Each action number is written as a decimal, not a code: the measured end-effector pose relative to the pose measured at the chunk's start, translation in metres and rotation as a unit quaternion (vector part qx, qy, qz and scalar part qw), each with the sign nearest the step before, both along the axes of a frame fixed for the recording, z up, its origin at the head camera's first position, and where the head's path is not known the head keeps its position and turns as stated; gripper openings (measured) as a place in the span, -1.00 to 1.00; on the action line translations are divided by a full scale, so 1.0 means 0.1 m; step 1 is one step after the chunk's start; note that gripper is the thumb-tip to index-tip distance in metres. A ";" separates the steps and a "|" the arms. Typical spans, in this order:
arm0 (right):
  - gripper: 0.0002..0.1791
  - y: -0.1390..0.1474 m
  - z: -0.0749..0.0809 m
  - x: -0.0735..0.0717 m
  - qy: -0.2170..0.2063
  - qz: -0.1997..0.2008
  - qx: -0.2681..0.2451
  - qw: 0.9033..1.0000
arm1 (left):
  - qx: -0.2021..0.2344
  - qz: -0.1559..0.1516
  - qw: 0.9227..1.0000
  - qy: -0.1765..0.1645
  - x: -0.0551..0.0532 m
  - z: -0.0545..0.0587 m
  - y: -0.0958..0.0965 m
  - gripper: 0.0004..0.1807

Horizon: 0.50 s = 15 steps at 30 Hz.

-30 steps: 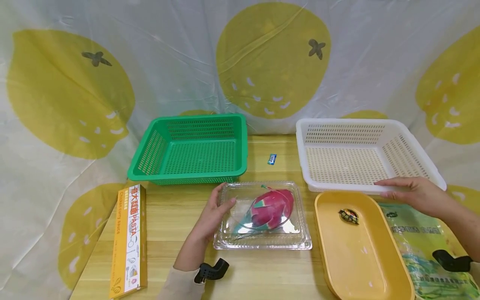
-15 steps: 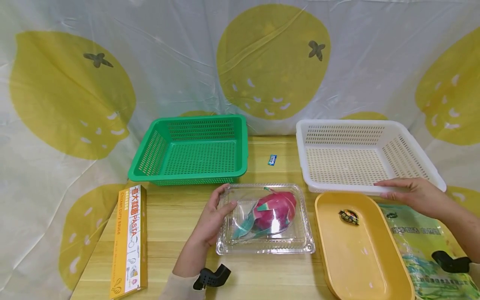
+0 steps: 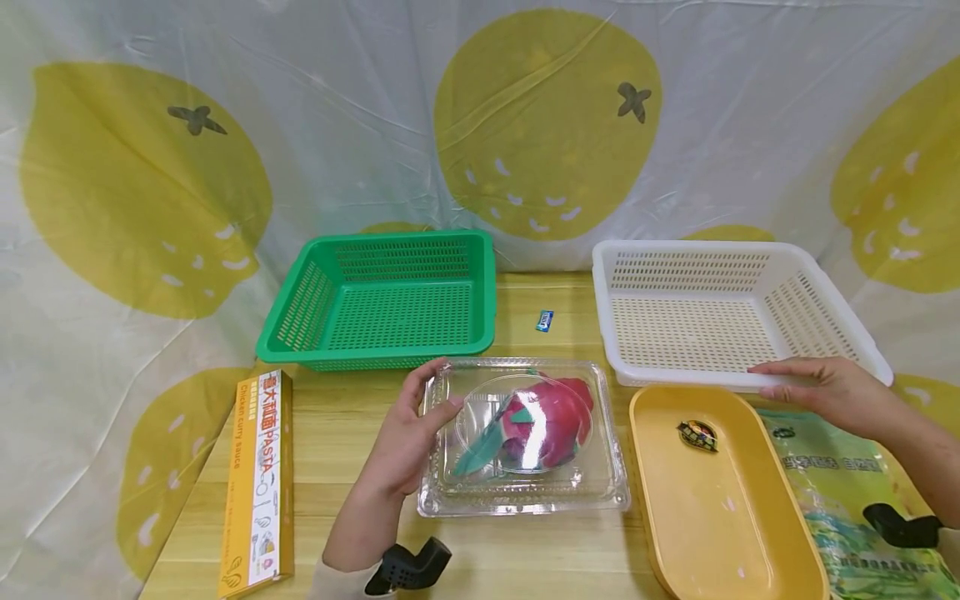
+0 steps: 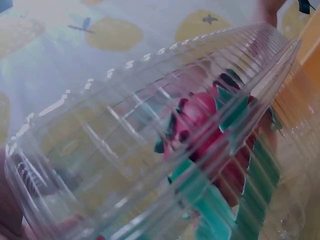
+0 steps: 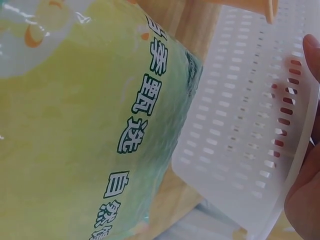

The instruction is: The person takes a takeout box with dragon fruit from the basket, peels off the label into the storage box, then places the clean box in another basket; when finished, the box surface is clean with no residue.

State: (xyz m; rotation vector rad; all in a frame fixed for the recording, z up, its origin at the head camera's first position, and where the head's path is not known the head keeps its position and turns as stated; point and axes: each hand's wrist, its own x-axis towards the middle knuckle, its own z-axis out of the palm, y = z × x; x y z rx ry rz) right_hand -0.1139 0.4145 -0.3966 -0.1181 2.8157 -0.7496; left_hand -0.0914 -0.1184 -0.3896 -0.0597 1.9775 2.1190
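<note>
My left hand (image 3: 408, 433) grips the left side of a clear plastic clamshell box (image 3: 450, 492), thumb on the lid. Inside lies a pink dragon fruit (image 3: 558, 421) with green leaf tips, pressed against the ribbed wall in the left wrist view. The lid is down, and glare streaks it. At the right, my right hand (image 3: 832, 392) pinches the front rim of a white slotted basket (image 3: 690, 375), fingers over the rim and thumb outside; the right wrist view shows the thumb (image 5: 312, 55) against the slotted wall.
A green basket (image 3: 483, 325) stands back left, a small blue packet (image 3: 544, 321) between the baskets. A yellow tray (image 3: 720, 517) holds a dark badge-like piece (image 3: 697, 435). A green-yellow bag (image 3: 847, 492) lies right of it, a pasta box (image 3: 258, 483) far left. A lemon-print curtain (image 3: 360, 108) hangs behind.
The clear box has risen toward me and tilted slightly in my left hand, and the dragon fruit has shifted and turned inside it. My right hand stays on the white basket's rim.
</note>
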 end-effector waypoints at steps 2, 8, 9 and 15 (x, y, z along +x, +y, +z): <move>-0.47 0.00 0.00 0.00 0.000 0.001 0.000 1.000 | 0.000 0.000 1.000 0.008 -0.01 0.08 -0.01 -0.34; -0.47 0.01 0.00 -0.01 -0.005 0.001 -0.010 1.000 | 0.004 0.000 1.000 0.030 -0.10 0.27 0.01 -0.35; -0.47 0.01 0.00 -0.01 -0.005 0.001 -0.013 1.000 | 0.005 0.001 0.999 0.032 -0.12 0.29 0.02 -0.35; -0.45 0.01 0.00 -0.02 -0.011 0.002 -0.018 1.000 | 0.027 0.009 0.999 0.038 -0.30 0.46 0.17 -0.33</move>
